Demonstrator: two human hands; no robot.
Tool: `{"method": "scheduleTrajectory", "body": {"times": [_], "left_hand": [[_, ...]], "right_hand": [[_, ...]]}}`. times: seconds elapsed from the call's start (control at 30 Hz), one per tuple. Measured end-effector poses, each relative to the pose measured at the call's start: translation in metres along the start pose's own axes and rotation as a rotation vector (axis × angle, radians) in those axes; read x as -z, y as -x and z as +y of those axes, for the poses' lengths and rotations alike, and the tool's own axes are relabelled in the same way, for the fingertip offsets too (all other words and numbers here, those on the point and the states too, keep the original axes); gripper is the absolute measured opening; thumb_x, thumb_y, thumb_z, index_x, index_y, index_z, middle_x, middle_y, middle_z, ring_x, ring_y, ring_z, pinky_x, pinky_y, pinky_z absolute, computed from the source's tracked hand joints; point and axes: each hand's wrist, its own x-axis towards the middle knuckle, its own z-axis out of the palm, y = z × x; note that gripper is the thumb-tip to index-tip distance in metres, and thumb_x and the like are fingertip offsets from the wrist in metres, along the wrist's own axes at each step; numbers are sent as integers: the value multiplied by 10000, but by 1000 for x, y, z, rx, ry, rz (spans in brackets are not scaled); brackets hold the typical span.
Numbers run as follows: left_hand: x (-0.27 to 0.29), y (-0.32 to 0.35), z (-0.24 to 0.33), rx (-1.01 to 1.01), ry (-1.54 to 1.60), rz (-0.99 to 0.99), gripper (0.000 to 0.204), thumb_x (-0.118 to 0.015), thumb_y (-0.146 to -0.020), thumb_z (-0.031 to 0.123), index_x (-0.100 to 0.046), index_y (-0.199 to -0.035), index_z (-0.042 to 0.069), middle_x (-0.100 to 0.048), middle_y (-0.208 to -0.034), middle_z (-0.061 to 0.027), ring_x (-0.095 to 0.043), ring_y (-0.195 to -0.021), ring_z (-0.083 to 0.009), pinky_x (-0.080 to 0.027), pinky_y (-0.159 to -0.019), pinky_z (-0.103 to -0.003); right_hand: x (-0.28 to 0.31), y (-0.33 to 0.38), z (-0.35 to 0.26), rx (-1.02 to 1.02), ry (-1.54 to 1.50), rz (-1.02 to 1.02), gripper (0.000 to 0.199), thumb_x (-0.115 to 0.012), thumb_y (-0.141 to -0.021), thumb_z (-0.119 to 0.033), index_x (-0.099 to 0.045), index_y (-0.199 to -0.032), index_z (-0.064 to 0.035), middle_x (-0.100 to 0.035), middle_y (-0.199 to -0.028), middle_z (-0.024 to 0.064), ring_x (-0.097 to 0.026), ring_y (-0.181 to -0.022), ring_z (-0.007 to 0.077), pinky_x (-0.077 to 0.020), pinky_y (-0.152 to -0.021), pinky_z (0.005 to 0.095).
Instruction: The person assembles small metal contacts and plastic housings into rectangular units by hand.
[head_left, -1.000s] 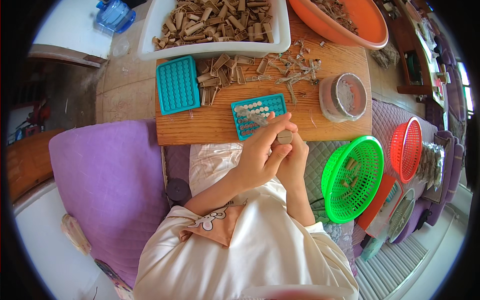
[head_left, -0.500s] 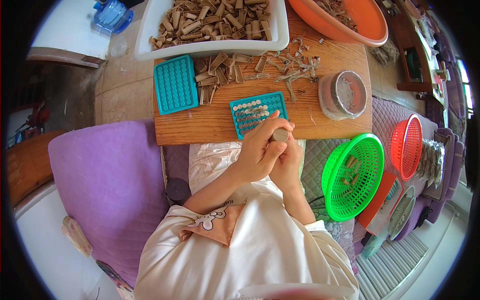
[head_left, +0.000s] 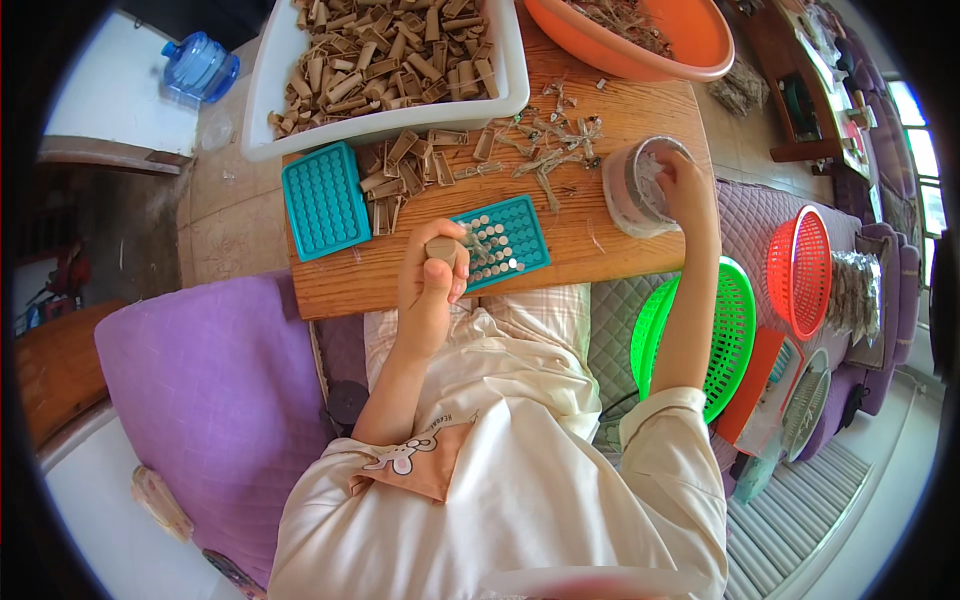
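Right hand (head_left: 686, 188) newly in round tub (head_left: 640, 186) of pieces

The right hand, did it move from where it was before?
Yes. The right hand left the left hand and went right, away from the person, along the wooden board to the round clear tub.

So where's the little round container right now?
The round container sits on the wooden board toward its right end, just below the orange basin, with the right hand reaching into it.
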Motion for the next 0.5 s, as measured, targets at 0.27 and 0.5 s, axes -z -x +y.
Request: {"method": "scheduleTrajectory", "body": {"times": [0.27, 0.5], "left_hand": [[-8, -1, 4, 82, 34, -35, 474, -428, -858, 434, -395, -1122, 41, -406, -742, -10, -335, -605, -57, -285, -523, -171], [-12, -4, 3, 156, 280, -55, 367, -424, -880, 256, -375, -1183, 53, -475, -919, -43, -466, -780, -115, -390, -573, -187]], "right_hand": [[-8, -21, 18, 296, 298, -201, 195, -565, -686, -28, -584, -879, -43, -587, -820, 150, -552, -801, 326, -447, -689, 370], [9, -10, 20, 5, -195, -65, 59, -532, -763, -30, -553, -817, -20, -602, -761, 104, -580, -665, 212, -441, -573, 308]]}}
